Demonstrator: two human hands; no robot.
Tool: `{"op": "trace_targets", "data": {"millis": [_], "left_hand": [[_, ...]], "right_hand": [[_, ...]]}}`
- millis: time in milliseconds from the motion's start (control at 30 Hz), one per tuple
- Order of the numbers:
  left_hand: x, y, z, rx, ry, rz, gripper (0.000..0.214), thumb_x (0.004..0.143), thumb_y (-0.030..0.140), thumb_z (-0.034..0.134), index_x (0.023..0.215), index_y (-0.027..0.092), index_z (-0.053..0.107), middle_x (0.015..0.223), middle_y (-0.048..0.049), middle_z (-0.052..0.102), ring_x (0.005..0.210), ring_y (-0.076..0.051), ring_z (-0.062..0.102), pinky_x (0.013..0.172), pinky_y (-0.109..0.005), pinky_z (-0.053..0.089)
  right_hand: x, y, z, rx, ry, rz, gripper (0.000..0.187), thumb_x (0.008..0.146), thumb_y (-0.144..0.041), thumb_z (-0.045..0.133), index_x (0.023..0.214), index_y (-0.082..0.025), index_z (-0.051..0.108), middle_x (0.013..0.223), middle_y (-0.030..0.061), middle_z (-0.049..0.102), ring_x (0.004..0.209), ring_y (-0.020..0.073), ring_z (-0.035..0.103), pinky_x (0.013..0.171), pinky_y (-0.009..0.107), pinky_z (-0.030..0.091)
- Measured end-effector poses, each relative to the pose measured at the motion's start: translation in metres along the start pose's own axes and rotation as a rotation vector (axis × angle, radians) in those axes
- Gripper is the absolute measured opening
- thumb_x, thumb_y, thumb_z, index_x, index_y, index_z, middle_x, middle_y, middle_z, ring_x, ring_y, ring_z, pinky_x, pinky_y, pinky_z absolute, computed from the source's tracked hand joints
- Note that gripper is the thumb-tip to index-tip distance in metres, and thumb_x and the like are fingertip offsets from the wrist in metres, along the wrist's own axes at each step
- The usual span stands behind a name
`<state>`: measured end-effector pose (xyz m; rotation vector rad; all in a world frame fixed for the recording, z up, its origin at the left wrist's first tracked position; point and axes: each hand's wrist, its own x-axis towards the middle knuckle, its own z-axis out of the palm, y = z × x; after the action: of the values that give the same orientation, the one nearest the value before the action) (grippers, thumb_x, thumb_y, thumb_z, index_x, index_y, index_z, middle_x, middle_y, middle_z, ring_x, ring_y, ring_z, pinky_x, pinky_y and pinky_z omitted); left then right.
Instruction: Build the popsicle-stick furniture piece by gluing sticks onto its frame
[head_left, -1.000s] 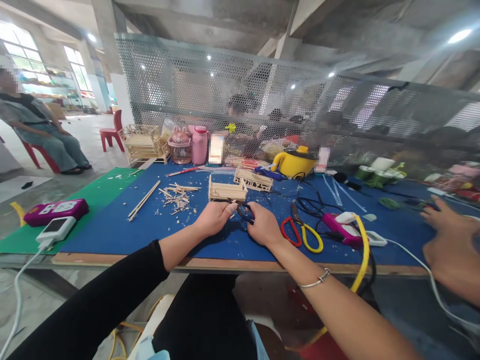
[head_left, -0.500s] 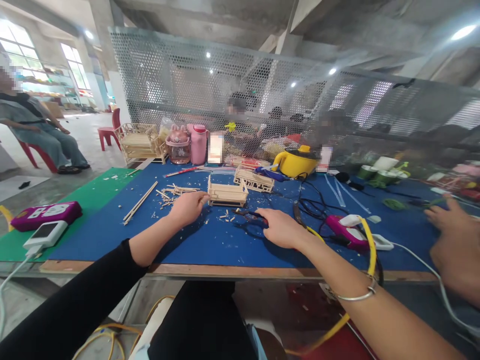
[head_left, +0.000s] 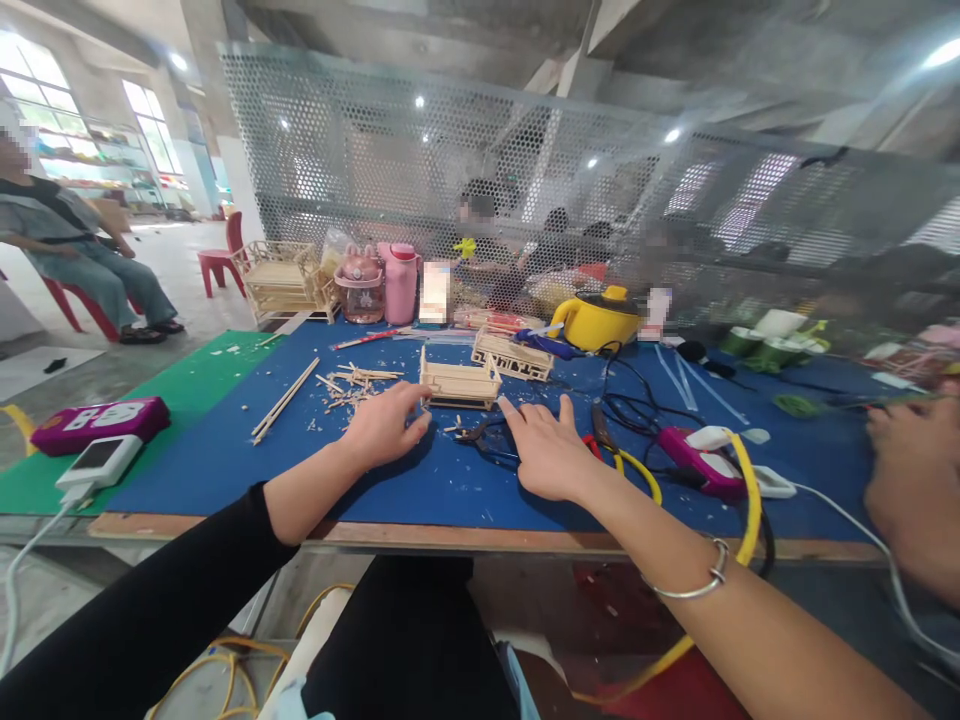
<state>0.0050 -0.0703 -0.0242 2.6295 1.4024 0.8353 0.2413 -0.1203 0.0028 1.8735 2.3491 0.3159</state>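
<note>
Position of the work piece: a small stick frame, box-shaped and built of thin wooden sticks, stands on the surface just beyond both hands. Its long axis runs left to right across the view.

Left hand: it lies at the frame's near left corner, and the frame sits ahead of it and slightly to its right. The forefinger reaches that corner; whether it touches cannot be told. The other fingers are loosely curled, and the grip holds nothing.

Right hand: it rests palm down with the fingers spread flat, so this grip is also empty. Its forefinger points up and left toward the frame's near right corner but stops short of it. The left hand is the nearer of the two.

Between the hands, just below the frame, lie black-handled cutters, apart from both grips.

Surface: a blue mat adjoins a green mat on the left. Stick offcuts and long sticks lie left of the frame. A second frame sits behind it. Scissors, a pink glue gun and dark cables are to the right. A yellow pot and a pink bottle stand at the back edge.

Room: a perforated metal screen backs the surface. A co-worker's hand rests at the far right. A seated person is at the far left.
</note>
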Motion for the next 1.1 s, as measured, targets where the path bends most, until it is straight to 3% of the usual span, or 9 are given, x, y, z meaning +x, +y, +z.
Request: {"op": "trace_targets", "data": {"millis": [100, 167, 367, 500, 633, 733, 833, 1000, 1100], "left_hand": [[-0.002, 0.01, 0.004, 0.052, -0.101, 0.249, 0.042, 0.085, 0.025, 0.041, 0.126, 0.026, 0.051, 0.112, -0.0053, 0.058, 0.09, -0.018, 0.062, 0.07, -0.027, 0.05], [-0.003, 0.014, 0.006, 0.088, -0.151, 0.339, 0.044, 0.086, 0.022, 0.039, 0.127, 0.028, 0.052, 0.11, -0.0049, 0.058, 0.09, -0.018, 0.061, 0.07, -0.027, 0.05], [-0.002, 0.014, 0.007, 0.142, -0.195, 0.327, 0.038, 0.085, 0.023, 0.042, 0.118, 0.026, 0.061, 0.105, -0.006, 0.059, 0.092, -0.02, 0.06, 0.072, -0.029, 0.051], [-0.002, 0.013, 0.008, 0.117, -0.197, 0.299, 0.035, 0.088, 0.028, 0.04, 0.114, 0.025, 0.063, 0.102, -0.0055, 0.061, 0.091, -0.02, 0.061, 0.071, -0.028, 0.05], [0.001, 0.01, 0.007, 0.049, -0.152, 0.19, 0.035, 0.092, 0.033, 0.035, 0.109, 0.026, 0.065, 0.098, -0.0039, 0.064, 0.089, -0.018, 0.062, 0.072, -0.025, 0.048], [0.004, -0.001, 0.0, 0.02, -0.028, -0.018, 0.036, 0.093, 0.037, 0.034, 0.103, 0.024, 0.066, 0.099, -0.0042, 0.067, 0.092, -0.019, 0.062, 0.076, -0.026, 0.048], [0.008, -0.013, -0.007, 0.068, 0.003, -0.241, 0.039, 0.091, 0.046, 0.036, 0.104, 0.024, 0.066, 0.106, -0.0065, 0.067, 0.098, -0.023, 0.062, 0.078, -0.03, 0.048], [0.01, -0.022, -0.01, 0.188, -0.097, -0.381, 0.054, 0.089, 0.055, 0.03, 0.135, 0.028, 0.043, 0.13, -0.0115, 0.052, 0.104, -0.03, 0.06, 0.077, -0.04, 0.049], [0.012, -0.03, -0.01, 0.227, -0.097, -0.353, 0.047, 0.093, 0.045, 0.022, 0.123, 0.031, 0.056, 0.121, -0.0071, 0.057, 0.1, -0.025, 0.061, 0.077, -0.036, 0.049]], "right_hand": [[0.002, -0.005, 0.001, 0.011, 0.01, -0.01, 0.086, 0.064, -0.014, 0.047, 0.145, -0.007, 0.021, 0.119, 0.0186, 0.052, 0.116, 0.0339, 0.043, 0.104, 0.066, 0.004], [0.004, -0.008, 0.001, 0.018, 0.015, -0.013, 0.086, 0.064, -0.014, 0.047, 0.145, -0.007, 0.021, 0.12, 0.019, 0.052, 0.117, 0.034, 0.043, 0.104, 0.066, 0.004], [0.003, -0.01, -0.004, 0.015, 0.024, -0.007, 0.085, 0.064, -0.014, 0.048, 0.145, -0.008, 0.023, 0.12, 0.0188, 0.052, 0.117, 0.0343, 0.043, 0.104, 0.066, 0.004], [-0.007, 0.005, -0.012, 0.026, -0.026, 0.04, 0.083, 0.065, -0.013, 0.047, 0.144, -0.011, 0.023, 0.125, 0.0185, 0.05, 0.12, 0.0335, 0.043, 0.105, 0.066, 0.005], [-0.015, 0.035, -0.016, 0.037, -0.092, 0.239, 0.072, 0.074, -0.023, 0.047, 0.143, -0.015, 0.027, 0.129, 0.0181, 0.05, 0.122, 0.0349, 0.043, 0.103, 0.063, 0.017], [-0.006, 0.053, -0.011, 0.049, -0.114, 0.481, 0.071, 0.078, -0.055, 0.045, 0.134, -0.012, 0.039, 0.128, 0.0224, 0.05, 0.116, 0.0405, 0.047, 0.092, 0.058, 0.035], [0.017, 0.061, -0.001, 0.07, -0.088, 0.62, 0.08, 0.076, -0.072, 0.036, 0.125, -0.01, 0.048, 0.124, 0.0241, 0.052, 0.113, 0.041, 0.049, 0.089, 0.054, 0.038], [0.045, 0.055, 0.009, 0.134, -0.089, 0.581, 0.089, 0.077, -0.076, 0.025, 0.132, -0.008, 0.044, 0.134, 0.0234, 0.046, 0.123, 0.0395, 0.043, 0.096, 0.054, 0.032], [0.042, 0.049, -0.003, 0.062, -0.023, 0.459, 0.067, 0.086, -0.061, 0.025, 0.113, -0.011, 0.061, 0.119, 0.0206, 0.059, 0.11, 0.0368, 0.054, 0.088, 0.05, 0.039]]}}
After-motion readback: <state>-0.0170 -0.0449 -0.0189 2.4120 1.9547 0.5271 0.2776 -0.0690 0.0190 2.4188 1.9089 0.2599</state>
